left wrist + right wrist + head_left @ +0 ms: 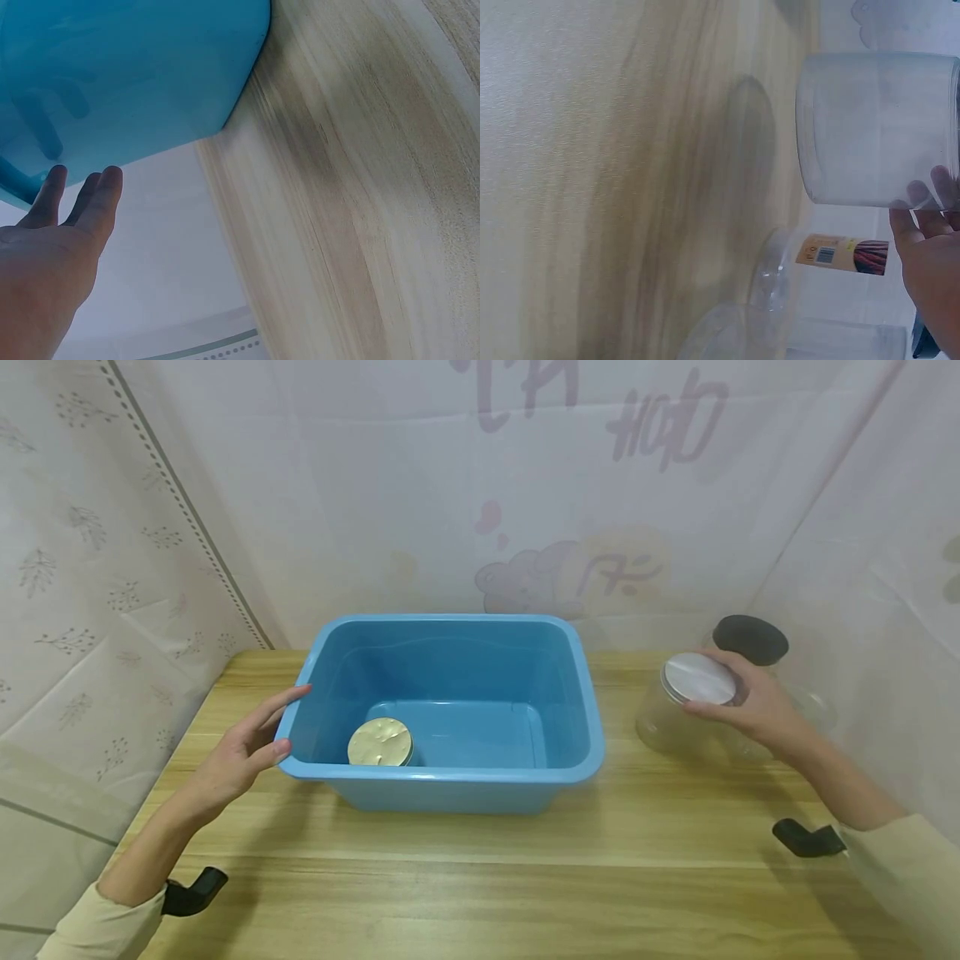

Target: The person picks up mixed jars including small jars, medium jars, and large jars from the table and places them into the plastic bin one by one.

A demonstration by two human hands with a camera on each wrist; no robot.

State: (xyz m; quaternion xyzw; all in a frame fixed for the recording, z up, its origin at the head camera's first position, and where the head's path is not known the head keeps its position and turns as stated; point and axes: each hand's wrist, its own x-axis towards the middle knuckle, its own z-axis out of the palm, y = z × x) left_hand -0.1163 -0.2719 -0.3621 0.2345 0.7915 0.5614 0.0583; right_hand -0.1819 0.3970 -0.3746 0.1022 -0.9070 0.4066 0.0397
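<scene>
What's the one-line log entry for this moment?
left hand: open, at blue tub rim | right hand: grips silver-lidded clear jar | tub: gold-lidded jar inside

Left hand (45, 255) sits bottom left, fingers (101, 199) straight and close together, tips right up by the wall of the blue tub (127, 75), can't tell if they actually touch it. The tub sits on the wood-grain surface (360, 195), which fills the right side. Pale sheet behind the hand.
</scene>
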